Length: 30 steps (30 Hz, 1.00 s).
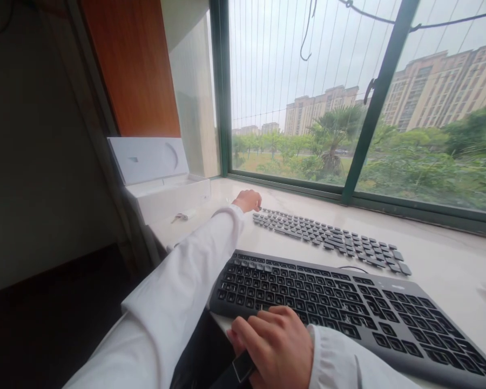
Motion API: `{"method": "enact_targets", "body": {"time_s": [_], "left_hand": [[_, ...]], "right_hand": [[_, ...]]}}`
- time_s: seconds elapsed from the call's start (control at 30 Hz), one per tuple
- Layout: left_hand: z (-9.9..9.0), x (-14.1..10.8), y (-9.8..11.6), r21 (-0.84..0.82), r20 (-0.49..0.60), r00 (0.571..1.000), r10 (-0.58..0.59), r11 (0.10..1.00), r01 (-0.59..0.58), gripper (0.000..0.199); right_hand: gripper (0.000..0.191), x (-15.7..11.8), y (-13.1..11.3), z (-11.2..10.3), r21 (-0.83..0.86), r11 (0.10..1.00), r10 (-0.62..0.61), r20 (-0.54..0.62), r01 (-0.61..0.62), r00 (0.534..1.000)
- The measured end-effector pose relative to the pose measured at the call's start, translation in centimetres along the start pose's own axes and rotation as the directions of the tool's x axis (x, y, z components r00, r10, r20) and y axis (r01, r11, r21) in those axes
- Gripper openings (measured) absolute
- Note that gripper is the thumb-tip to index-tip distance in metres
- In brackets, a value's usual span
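Observation:
My left hand (248, 201) is stretched out to the far left end of the rows of loose dark keycaps (308, 229). Its fingers are bent together at a keycap on the end of the back row. Close to me lies a black keyboard (340, 302), most of its key sockets bare. A few grey keycaps (253, 266) sit in its upper left row. At the keyboard's front edge my right hand (273, 346) is curled closed, knuckles up. A dark strap-like piece (241, 368) shows beneath it; whatever its fingers hold is hidden.
An open white box (168, 197) with a raised lid stands at the left end of the white counter (441, 246). A small white object (186, 215) lies in front of it. Behind the counter is a green-framed window (287, 183). A cable (354, 268) runs behind the keyboard.

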<state>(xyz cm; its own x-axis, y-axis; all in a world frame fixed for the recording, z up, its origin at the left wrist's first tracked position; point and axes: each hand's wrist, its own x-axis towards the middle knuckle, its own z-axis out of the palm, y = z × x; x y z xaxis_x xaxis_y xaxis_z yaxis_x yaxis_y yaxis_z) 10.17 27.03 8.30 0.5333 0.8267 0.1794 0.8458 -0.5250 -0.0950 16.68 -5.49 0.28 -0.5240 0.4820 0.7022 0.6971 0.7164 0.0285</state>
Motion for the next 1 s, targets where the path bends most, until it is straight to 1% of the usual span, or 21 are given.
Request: {"method": "enact_targets", "body": {"time_s": [0.17,0.37,0.53,0.73,1.0], "left_hand": [[1.0,2.7,0.4,0.075,0.036,0.998,0.051,0.996,-0.053,0.024],[1.3,4.3,1.1,0.149,0.085,0.991,0.107,0.982,-0.119,0.022],[1.8,5.1,1.7,0.167,0.129,0.979,0.156,0.970,-0.176,0.021],[2.5,5.8,1.7,0.191,0.159,0.968,0.194,0.956,-0.223,0.018],[2.9,5.8,2.2,0.207,0.166,0.968,0.188,0.953,-0.221,0.015]], "right_hand": [[0.025,-0.2,0.3,1.1,-0.063,0.998,-0.031,-0.101,0.024,0.994],[0.027,-0.3,0.3,1.6,-0.109,0.994,-0.021,-0.166,0.002,0.986],[0.026,-0.1,0.3,1.4,-0.102,0.995,-0.013,-0.147,-0.002,0.989],[0.027,-0.1,0.3,1.4,-0.072,0.997,0.019,-0.132,-0.029,0.991],[0.027,0.0,0.4,1.4,-0.062,0.998,0.020,-0.136,-0.028,0.991]]}}
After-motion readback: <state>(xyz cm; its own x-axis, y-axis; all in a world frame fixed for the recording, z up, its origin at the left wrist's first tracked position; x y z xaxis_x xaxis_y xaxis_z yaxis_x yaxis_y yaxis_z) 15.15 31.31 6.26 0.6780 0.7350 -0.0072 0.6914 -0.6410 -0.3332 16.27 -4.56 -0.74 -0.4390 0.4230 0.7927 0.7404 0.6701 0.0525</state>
